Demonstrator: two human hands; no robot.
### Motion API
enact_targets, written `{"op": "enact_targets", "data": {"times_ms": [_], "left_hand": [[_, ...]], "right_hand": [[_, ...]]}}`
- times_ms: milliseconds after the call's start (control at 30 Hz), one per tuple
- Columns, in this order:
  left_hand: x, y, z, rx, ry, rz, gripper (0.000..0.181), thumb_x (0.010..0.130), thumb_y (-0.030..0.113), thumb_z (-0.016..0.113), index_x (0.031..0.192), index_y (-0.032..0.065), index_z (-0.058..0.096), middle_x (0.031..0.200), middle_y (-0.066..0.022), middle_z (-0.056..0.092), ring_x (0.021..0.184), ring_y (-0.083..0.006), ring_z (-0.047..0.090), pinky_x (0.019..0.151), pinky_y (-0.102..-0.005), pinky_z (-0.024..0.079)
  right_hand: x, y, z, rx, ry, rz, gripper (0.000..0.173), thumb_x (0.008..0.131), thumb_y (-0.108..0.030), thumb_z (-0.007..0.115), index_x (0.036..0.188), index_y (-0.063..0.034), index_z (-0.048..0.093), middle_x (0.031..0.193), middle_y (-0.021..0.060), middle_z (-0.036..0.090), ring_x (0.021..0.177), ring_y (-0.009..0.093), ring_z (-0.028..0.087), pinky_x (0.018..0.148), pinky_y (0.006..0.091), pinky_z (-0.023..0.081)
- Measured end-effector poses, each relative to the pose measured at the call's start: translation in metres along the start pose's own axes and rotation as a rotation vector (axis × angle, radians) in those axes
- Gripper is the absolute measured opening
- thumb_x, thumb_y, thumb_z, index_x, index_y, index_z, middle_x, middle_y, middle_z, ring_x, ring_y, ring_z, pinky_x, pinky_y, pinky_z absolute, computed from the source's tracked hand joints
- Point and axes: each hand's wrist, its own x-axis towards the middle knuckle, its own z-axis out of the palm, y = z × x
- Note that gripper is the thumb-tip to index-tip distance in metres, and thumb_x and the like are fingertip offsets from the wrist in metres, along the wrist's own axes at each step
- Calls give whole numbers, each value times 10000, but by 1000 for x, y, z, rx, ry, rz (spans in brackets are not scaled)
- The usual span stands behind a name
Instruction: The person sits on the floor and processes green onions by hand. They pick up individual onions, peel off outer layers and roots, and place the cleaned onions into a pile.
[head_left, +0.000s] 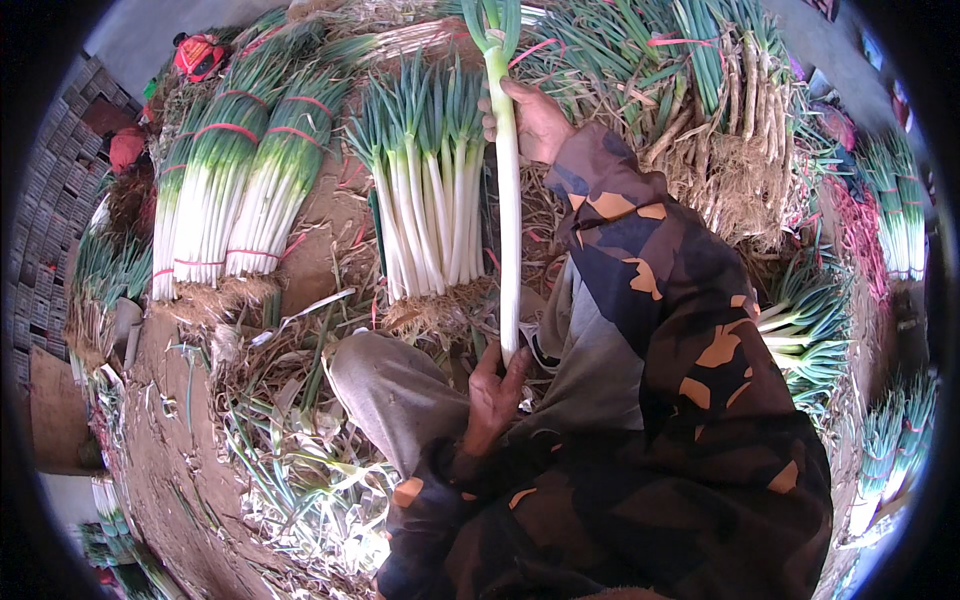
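Observation:
One long green onion (508, 195) stands almost upright in the picture before me, white along its stalk and green at the top. Around its root end, between my knees, my left hand (496, 390) is closed; the roots are hidden there. Higher up, just below the leaves, my right hand (534, 120) grips the same stalk. Left of it is a row of green onions (431, 202) with white stalks and brown roots at the bottom, standing close together.
Tied bundles of green onions (225, 187) with red bands lie at the left. Untrimmed onions with dry roots (750, 112) are heaped at upper right. Peeled leaves (300, 465) litter the dirt floor (172, 435). Trimmed onions (810, 337) lie by my right elbow.

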Motion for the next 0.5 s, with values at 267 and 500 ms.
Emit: {"op": "enact_targets", "data": {"times_ms": [267, 500], "left_hand": [[-9, -5, -7, -18, -82, -85, 224, 857, 184, 605, 908, -34, 609, 689, -2, 553, 641, -59, 445, 541, -243, 379], [-5, -21, -7, 25, -26, -63, 237, 834, 190, 631, 902, -37, 638, 687, -22, 587, 642, -64, 465, 568, -255, 412]], "right_hand": [[1, -3, -15, 92, -129, 65, 296, 960, -357, 366, 1018, -81, 456, 908, 98, 585, 738, 219, 568, 649, 390, 495], [-10, -7, 3, -56, 13, 71, 329, 968, -340, 353, 1159, -92, 456, 958, 81, 583, 776, 209, 574, 739, 385, 512]]}}
